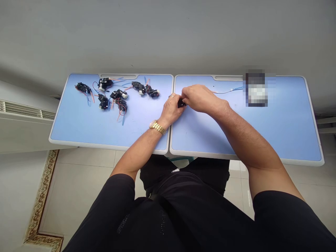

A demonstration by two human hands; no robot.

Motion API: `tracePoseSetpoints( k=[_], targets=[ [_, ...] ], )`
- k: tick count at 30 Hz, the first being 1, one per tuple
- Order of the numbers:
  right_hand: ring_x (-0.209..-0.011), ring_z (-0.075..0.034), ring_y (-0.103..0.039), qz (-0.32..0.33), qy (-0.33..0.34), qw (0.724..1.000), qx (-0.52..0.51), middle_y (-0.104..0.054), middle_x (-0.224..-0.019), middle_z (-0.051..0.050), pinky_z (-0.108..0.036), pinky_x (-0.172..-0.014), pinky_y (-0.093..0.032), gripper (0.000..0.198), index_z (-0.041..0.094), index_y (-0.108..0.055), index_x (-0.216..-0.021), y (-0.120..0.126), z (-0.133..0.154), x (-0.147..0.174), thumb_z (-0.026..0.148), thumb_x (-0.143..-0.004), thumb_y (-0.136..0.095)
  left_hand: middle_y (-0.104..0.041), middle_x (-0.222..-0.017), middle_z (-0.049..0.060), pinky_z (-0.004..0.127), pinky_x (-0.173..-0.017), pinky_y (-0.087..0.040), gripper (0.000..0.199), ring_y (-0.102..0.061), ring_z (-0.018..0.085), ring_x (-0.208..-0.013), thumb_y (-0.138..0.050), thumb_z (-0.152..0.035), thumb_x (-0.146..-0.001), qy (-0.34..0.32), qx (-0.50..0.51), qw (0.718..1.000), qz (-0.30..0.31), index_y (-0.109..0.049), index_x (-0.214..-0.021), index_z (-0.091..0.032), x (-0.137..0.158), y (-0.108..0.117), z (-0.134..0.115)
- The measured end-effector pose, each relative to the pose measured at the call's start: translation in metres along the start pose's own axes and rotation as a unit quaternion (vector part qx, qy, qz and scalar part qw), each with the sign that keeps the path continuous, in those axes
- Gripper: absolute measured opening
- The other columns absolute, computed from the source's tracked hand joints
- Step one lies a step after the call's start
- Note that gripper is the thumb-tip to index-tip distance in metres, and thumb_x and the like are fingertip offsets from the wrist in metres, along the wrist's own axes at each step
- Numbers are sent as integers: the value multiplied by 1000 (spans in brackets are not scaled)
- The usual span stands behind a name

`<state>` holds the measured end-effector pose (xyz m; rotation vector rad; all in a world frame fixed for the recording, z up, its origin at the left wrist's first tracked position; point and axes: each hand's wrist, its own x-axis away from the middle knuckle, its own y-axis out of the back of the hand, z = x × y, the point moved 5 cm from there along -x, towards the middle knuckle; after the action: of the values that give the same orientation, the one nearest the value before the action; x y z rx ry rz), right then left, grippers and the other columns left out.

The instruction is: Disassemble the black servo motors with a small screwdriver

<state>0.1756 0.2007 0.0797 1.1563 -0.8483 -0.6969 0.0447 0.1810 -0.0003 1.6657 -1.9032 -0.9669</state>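
Above the seam between the two tables, my left hand (171, 110) is closed around a small black part (180, 103); fingers cover most of it, so its kind does not show. My right hand (201, 99) meets it from the right, its fingertips pinched on the same part. Left of my hands lie several small black motor units with thin tubes and red and black wires; the closest is a black unit with a white end (152, 91). Behind my right hand, a thin blue tube (237, 88) runs toward a pixelated patch.
Two blue-topped tables with pale rims, a left table (141, 129) and a right table (288, 140), stand side by side against a grey wall (168, 38). A pixelated object (256, 91) sits on the right table. A white slatted unit (23, 112) stands at the far left.
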Motion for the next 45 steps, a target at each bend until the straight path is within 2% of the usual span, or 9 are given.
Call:
tracePoseSetpoints(
  k=[5,11,19,24,33,41,45],
  targets=[
    [-86,-27,-62,24,-22,999,-3,-78,-100,-14,-37,-70,-36,27,18,-80,-113,6,0,-6,15,-103,-55,-70,-117,10,41,-95,-55,19,-68,29,-109,-79,-18,-96,-2,-8,1000,1,-63,-105,-23,0,0,0],
    [-81,-27,-61,0,9,999,54,-78,-101,-17,-39,-72,-38,31,16,-77,-119,1,4,-7,6,-98,-57,-70,-116,10,42,-97,-56,17,-68,29,-108,-79,-19,-97,-4,-7,1000,-1,-65,-107,-23,1,0,2],
    [-81,-28,-61,3,24,1000,1,-76,-97,-14,-40,-72,-38,20,21,-74,-114,-6,-13,-6,20,-109,-55,-71,-118,9,42,-101,-56,20,-69,28,-112,-78,-14,-95,-19,-2,1000,4,-68,-109,-24,1,2,0],
    [-83,-28,-62,5,13,1000,7,-78,-103,-15,-39,-75,-37,23,19,-75,-119,-5,-9,-5,16,-107,-56,-72,-117,9,42,-99,-57,19,-69,28,-109,-79,-16,-95,-17,-7,1000,1,-68,-109,-24,0,2,1],
    [-81,-28,-63,2,22,1000,13,-78,-98,-13,-38,-72,-34,25,19,-75,-121,-3,-8,-3,15,-106,-55,-72,-114,8,42,-100,-57,20,-70,28,-110,-80,-15,-94,-16,-3,1000,-4,-69,-109,-23,-1,3,1],
    [-83,-26,-65,0,15,999,-29,-80,-96,-11,-37,-71,-37,24,25,-82,-111,2,-13,-9,26,-108,-59,-72,-112,7,41,-99,-57,22,-69,28,-107,-80,-15,-93,-12,5,1000,-7,-69,-109,-24,0,5,1],
    [-86,-27,-67,20,2,999,-34,-81,-97,-11,-37,-72,-38,22,27,-83,-108,9,-11,-10,23,-104,-61,-72,-113,8,41,-99,-56,21,-69,28,-108,-80,-13,-93,-11,1,1000,-2,-70,-110,-23,0,5,1]
  ],
)
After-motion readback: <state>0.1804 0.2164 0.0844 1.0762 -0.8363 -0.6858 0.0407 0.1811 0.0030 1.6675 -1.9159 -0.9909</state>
